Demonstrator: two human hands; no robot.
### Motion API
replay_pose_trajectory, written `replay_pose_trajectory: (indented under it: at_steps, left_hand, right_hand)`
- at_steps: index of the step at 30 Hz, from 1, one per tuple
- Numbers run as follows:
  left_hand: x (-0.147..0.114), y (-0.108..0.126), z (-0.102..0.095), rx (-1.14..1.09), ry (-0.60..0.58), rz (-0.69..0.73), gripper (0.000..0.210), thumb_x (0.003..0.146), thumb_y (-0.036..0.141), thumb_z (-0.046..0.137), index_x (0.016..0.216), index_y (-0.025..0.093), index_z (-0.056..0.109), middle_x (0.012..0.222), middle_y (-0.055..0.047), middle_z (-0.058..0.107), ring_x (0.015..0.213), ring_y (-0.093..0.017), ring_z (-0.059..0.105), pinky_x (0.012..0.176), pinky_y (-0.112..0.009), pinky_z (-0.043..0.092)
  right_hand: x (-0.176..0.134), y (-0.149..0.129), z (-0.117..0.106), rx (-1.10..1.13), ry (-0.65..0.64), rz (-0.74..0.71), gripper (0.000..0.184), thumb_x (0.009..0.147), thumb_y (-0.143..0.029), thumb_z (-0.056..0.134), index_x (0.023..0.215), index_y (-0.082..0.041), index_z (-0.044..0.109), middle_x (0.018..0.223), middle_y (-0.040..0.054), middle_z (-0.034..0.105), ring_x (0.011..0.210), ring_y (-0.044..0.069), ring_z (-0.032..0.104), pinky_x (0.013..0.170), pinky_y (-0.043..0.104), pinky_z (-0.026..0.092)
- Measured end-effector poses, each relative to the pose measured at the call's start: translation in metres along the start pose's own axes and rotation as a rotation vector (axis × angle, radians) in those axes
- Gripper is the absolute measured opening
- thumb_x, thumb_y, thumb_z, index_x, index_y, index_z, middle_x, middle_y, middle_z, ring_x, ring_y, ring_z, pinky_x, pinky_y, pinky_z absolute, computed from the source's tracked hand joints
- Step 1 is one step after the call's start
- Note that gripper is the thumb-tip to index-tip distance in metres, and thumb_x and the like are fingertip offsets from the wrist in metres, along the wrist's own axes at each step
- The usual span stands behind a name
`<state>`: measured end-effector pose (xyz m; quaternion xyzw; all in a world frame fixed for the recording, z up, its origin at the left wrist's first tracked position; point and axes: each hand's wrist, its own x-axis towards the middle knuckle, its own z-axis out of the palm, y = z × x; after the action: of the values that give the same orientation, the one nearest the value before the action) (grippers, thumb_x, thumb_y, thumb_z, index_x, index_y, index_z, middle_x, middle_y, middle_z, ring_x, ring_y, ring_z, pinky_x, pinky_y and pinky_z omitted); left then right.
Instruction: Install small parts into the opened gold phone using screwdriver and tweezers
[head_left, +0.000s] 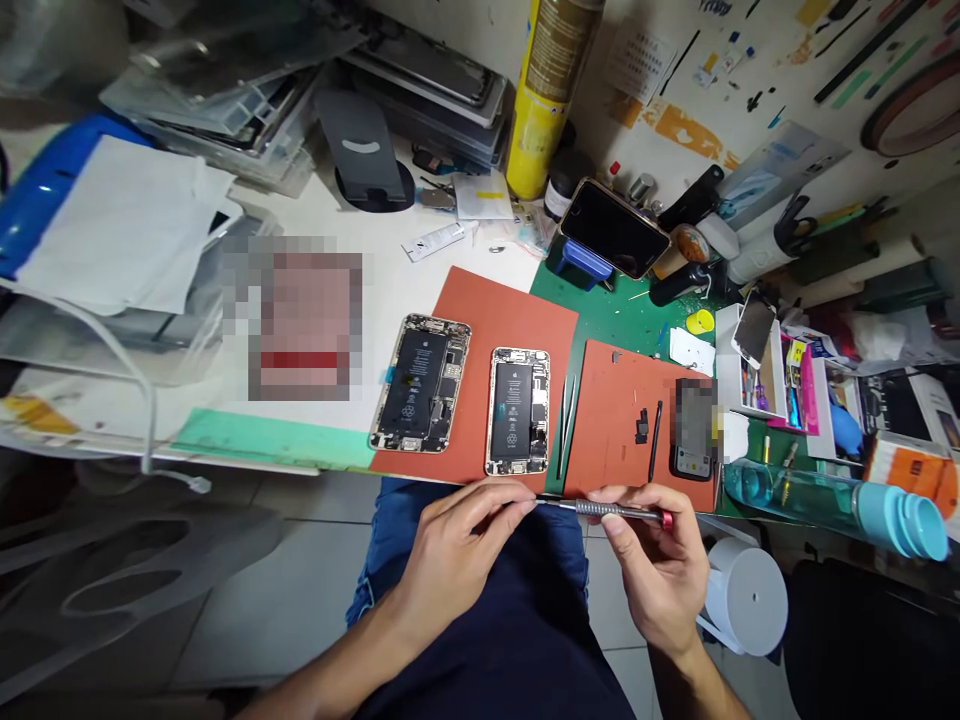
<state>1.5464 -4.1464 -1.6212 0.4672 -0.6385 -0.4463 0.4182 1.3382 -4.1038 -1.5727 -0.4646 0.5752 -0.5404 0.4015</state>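
A slim metal screwdriver with a ridged grip and a red end cap lies level between my hands, just off the table's front edge. My left hand pinches its tip end with thumb and fingers. Around the handle near the red cap, my right hand is closed. Beyond my hands, two opened phones with bare batteries rest on an orange mat: a larger phone at the left and a smaller phone to its right. Tweezers lie right of the smaller phone.
A second orange mat bears small dark parts, a black stick and a partly blurred phone. A blue water bottle lies at the right edge. Behind stand a propped phone and a yellow spray can.
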Motion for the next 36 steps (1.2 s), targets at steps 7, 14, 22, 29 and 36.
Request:
replay_pose_trajectory:
  at_steps: [7, 14, 22, 29, 36]
  left_hand:
    - [-0.001, -0.001, -0.001, -0.012, -0.006, 0.001, 0.009, 0.104, 0.02, 0.07, 0.103, 0.024, 0.078, 0.098, 0.002, 0.082, 0.062, -0.009, 0.07, 0.076, -0.023, 0.065]
    - [-0.001, 0.0, 0.0, -0.026, -0.003, -0.012, 0.009, 0.104, 0.022, 0.07, 0.1, 0.024, 0.079, 0.096, 0.0, 0.083, 0.069, -0.012, 0.075, 0.078, -0.025, 0.066]
    - [-0.001, -0.001, 0.0, 0.003, -0.02, 0.057, 0.012, 0.104, 0.018, 0.068, 0.103, 0.024, 0.078, 0.097, 0.0, 0.084, 0.084, -0.015, 0.08, 0.082, -0.024, 0.066]
    - [0.0, -0.003, 0.0, 0.021, -0.028, 0.126, 0.013, 0.103, 0.013, 0.068, 0.105, 0.023, 0.077, 0.097, 0.001, 0.083, 0.089, -0.013, 0.081, 0.086, -0.02, 0.063]
    - [-0.003, -0.009, -0.002, 0.054, -0.082, 0.163, 0.017, 0.104, 0.01, 0.065, 0.109, 0.022, 0.076, 0.101, 0.001, 0.082, 0.094, -0.012, 0.079, 0.092, -0.02, 0.062]
  right_hand:
    - [0.0, -0.002, -0.002, 0.005, 0.0, 0.006, 0.023, 0.102, -0.011, 0.071, 0.118, -0.027, 0.065, 0.108, 0.0047, 0.083, 0.103, 0.019, 0.083, 0.09, 0.033, 0.071]
    - [0.0, -0.002, -0.003, -0.038, 0.003, 0.005, 0.021, 0.101, -0.013, 0.072, 0.116, -0.026, 0.065, 0.106, 0.0056, 0.082, 0.101, 0.021, 0.083, 0.088, 0.037, 0.072]
    - [0.003, -0.003, -0.002, -0.087, 0.002, -0.015, 0.023, 0.1, -0.011, 0.073, 0.115, -0.025, 0.066, 0.1, 0.0037, 0.082, 0.093, 0.018, 0.083, 0.085, 0.031, 0.071]
    - [0.002, -0.004, -0.008, -0.139, -0.059, -0.036, 0.029, 0.099, -0.008, 0.073, 0.12, -0.027, 0.066, 0.105, 0.0036, 0.081, 0.101, 0.02, 0.083, 0.089, 0.034, 0.071]
    - [0.002, -0.001, -0.012, -0.16, -0.095, -0.02, 0.03, 0.099, -0.009, 0.073, 0.123, -0.027, 0.065, 0.106, 0.0043, 0.08, 0.102, 0.021, 0.082, 0.089, 0.037, 0.072]
